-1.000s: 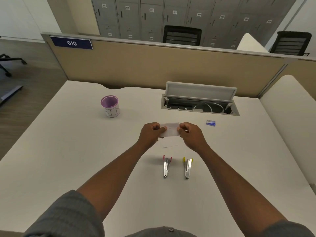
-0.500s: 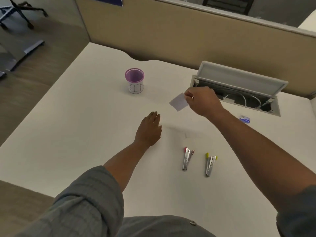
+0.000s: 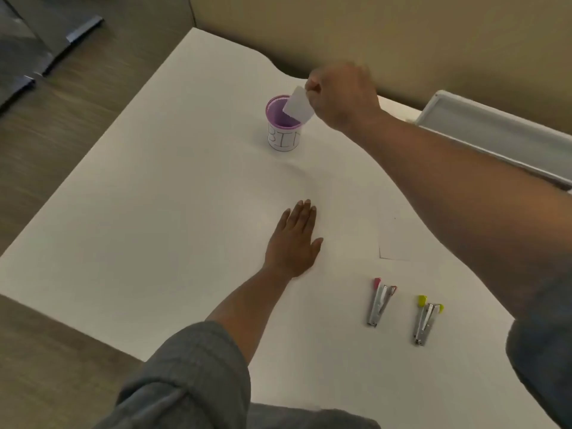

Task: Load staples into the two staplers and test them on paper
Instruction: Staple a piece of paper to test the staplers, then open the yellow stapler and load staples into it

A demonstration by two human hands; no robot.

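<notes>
My right hand [image 3: 340, 96] pinches a small white paper slip [image 3: 297, 104] and holds it over the mouth of a purple cup labelled BIN [image 3: 283, 126] at the far side of the desk. My left hand [image 3: 295, 241] lies flat, palm down, on the white desk with nothing in it. Two small metal staplers lie side by side near me at the right: one with red ends [image 3: 380, 301], one with yellow ends [image 3: 425, 318]. Another white sheet of paper [image 3: 393, 239] lies just beyond the staplers, barely visible against the desk.
The white desk [image 3: 154, 227] ends at a beige partition [image 3: 402, 41] behind the cup. An open grey cable tray lid [image 3: 495, 134] sits at the far right. Wood-look floor [image 3: 46, 119] lies beyond the desk's left edge.
My right hand carried the paper slip leftward and away from me, up over the purple cup. My left hand let go of the slip and settled flat on the desk. The view tilted down and left.
</notes>
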